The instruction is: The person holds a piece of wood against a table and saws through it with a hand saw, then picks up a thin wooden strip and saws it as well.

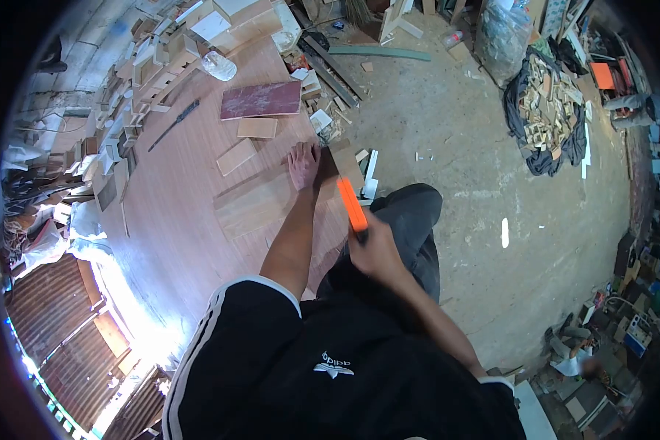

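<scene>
My left hand [303, 164] presses down on a light wooden board [255, 199] that lies on the work table, fingers stretched forward near the board's right end. My right hand [376, 248] is closed around an orange-handled tool, which looks like a handsaw [352, 206]. The orange part sticks out in front of my fist, pointing toward the table edge. A dark area beside my left hand may be its blade, but I cannot make out its outline. A dark red board [261, 100] and a small wooden block [257, 128] lie beyond my left hand.
On the table [176, 176] are another small block [236, 157], a long dark strip [174, 125] and a clear jar [219, 66]. Wooden pieces line its far side. Across the concrete floor [477, 198] sits a sack of wood offcuts [548, 110] beside a plastic bag [504, 37].
</scene>
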A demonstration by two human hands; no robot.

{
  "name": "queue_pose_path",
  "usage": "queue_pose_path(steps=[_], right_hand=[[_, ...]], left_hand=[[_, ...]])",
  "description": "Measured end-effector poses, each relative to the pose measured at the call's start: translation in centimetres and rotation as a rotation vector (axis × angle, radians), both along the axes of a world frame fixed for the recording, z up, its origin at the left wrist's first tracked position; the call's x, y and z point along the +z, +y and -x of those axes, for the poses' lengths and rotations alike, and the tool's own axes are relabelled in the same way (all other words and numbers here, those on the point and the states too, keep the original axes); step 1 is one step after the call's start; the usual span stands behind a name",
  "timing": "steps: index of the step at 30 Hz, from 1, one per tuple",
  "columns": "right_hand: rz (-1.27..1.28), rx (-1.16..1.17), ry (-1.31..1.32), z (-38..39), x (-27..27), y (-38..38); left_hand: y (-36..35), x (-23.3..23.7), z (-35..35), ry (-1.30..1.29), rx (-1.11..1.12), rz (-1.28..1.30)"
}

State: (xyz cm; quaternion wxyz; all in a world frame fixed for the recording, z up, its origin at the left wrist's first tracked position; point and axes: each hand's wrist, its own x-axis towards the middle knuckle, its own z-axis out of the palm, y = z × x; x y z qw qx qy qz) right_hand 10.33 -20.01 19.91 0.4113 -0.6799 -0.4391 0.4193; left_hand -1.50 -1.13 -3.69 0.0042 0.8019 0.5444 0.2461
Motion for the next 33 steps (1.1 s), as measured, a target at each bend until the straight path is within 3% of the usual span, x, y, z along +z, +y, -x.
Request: queue_pose_path(steps=[2,6,10,12,14,19,23,28,33], right_hand=[[-0.050,-0.026,-0.019,0.3,-3.7,3.8],[-0.001,-0.007,-0.068,1.2,-4.2,5.8],[0.062,0.029,0.023,0.8,3.9,0.3],[0.024,0.023,0.022,0.0,6.1,-0.9],[0.173,-0.006,0.137,-0.4,7.2,-1.7],[-0.029,-0.005,-0.115,1.6,-1.4,2.5],[0.010,0.022,-0.019,0.7,-1.5,4.1],[0.174,0.085,0.104,-1.0,10.2,-1.9],[0.119,0.109,0.150,-1.7,13.5,-4.2]], left_hand=[[0.3,0.9,-0.4,0.006,0.002,0.003],[-0.5,2.3,-0.4,-0.069,0.028,0.051],[0.7,0.5,-0.2,-0.004,0.028,-0.018],[0.8,1.3,-0.9,-0.044,0.043,-0.039],[0.9,0.5,-0.6,-0.072,0.050,-0.084],[1.3,2.7,-1.0,-0.036,0.051,0.092],[1.2,3.0,-0.6,-0.089,0.061,0.212],[2.0,1.5,-0.4,-0.041,0.040,0.134],[1.3,1.7,-0.7,-0.093,0.019,0.095]])
